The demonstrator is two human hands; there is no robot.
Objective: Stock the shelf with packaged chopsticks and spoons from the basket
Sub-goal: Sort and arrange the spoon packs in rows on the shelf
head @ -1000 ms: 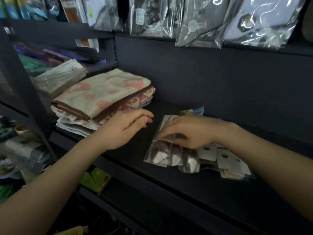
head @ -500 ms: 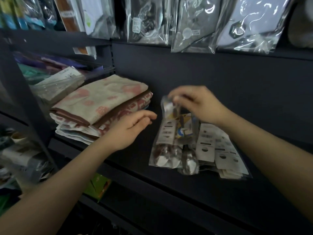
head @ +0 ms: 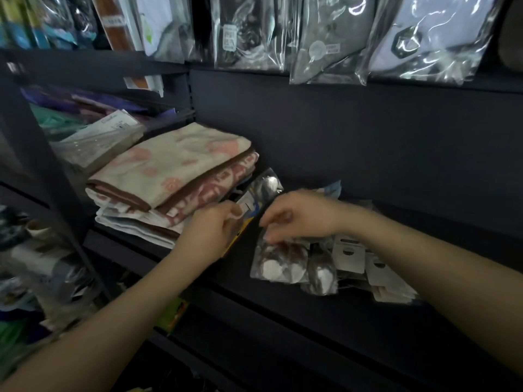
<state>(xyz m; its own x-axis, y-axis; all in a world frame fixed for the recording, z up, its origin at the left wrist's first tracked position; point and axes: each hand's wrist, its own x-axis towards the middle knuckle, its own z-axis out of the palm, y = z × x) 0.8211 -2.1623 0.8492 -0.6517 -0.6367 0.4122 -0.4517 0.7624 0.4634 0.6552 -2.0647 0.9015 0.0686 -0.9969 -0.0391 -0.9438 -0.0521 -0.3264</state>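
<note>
Spoon packet (head: 256, 199), label text unreadable

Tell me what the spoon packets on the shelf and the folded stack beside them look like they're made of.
Spoon packets: clear glossy plastic film, judging by the sharp glints; the spoon bowls inside look like polished metal, though shiny plastic is possible. Folded stack: soft woven cloth, probably towels, matte with a pink pattern and brown edging. Shelf: dark, matte, likely painted metal.

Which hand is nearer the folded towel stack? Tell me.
Left. The left hand sits right beside the folded towel stack, holding a spoon packet. The right hand is farther right, over the packet pile.
</note>
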